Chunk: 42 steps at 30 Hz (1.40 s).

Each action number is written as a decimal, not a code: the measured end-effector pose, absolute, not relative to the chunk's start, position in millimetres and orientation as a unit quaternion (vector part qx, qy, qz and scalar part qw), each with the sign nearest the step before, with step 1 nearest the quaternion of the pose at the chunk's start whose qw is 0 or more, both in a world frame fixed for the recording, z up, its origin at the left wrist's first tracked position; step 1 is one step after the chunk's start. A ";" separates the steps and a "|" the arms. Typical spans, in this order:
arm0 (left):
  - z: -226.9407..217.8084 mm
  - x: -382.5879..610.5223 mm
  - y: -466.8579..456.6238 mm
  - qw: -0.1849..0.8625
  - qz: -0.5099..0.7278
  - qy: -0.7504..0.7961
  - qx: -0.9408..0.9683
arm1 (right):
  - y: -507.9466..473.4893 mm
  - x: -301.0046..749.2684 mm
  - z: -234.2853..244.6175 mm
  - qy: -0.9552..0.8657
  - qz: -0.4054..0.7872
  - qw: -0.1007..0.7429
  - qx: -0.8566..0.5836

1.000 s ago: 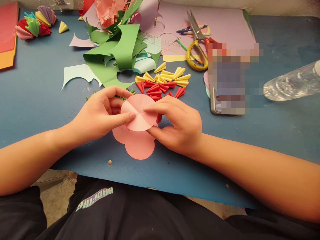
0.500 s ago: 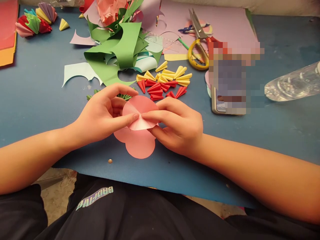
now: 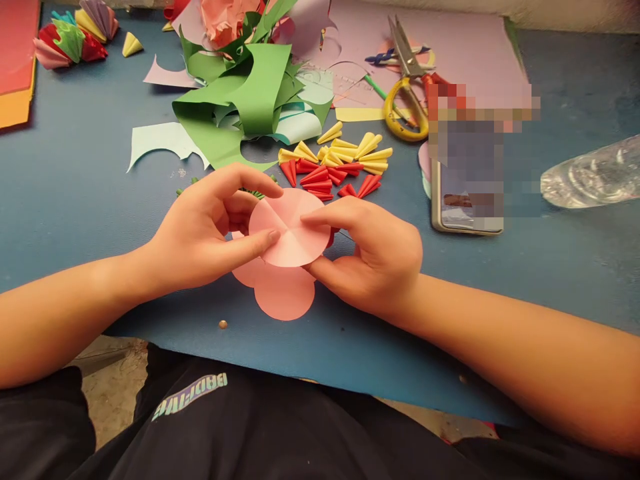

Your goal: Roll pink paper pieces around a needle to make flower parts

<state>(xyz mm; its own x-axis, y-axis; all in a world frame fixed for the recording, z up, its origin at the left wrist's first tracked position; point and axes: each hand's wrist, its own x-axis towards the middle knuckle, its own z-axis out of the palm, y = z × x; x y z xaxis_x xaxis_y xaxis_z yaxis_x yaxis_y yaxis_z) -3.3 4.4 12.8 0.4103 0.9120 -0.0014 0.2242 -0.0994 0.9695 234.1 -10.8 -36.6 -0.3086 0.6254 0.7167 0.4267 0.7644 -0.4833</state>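
Observation:
Both hands hold a pink paper circle point(image 3: 290, 230) with fold creases, just above the blue table point(image 3: 75, 193). My left hand point(image 3: 205, 230) pinches its left edge between thumb and forefinger. My right hand point(image 3: 375, 257) grips its right side, forefinger laid across the top. Under the circle lie more pink paper circles point(image 3: 283, 293), flat on the table. Behind my hands sit small folded red cones point(image 3: 320, 180) and yellow cones point(image 3: 350, 152).
Green paper scraps point(image 3: 245, 100) pile up at the back middle, yellow-handled scissors point(image 3: 407, 93) on a lilac sheet point(image 3: 465, 53) behind them. A phone point(image 3: 467, 210) lies to the right, a clear plastic bottle point(image 3: 595, 175) at far right. Folded paper fans point(image 3: 70, 37) and coloured sheets point(image 3: 17, 67) sit far left.
The circle has been opened out flatter; my right forefinger slid from its centre toward the right. The view shifted slightly left.

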 end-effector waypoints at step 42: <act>10.5 -3.4 12.3 0.387 0.358 0.442 0.725 | -5.4 234.9 -46.1 -0.825 -0.004 0.458 -0.331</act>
<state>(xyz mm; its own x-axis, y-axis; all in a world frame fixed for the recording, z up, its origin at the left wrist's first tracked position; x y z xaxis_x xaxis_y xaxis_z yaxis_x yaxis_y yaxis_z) -3.4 12.3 10.5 0.3528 0.9189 0.1764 0.3645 -0.3086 0.8786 234.9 -5.4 -46.1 -0.3608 0.5419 0.7590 0.5496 0.7811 -0.2964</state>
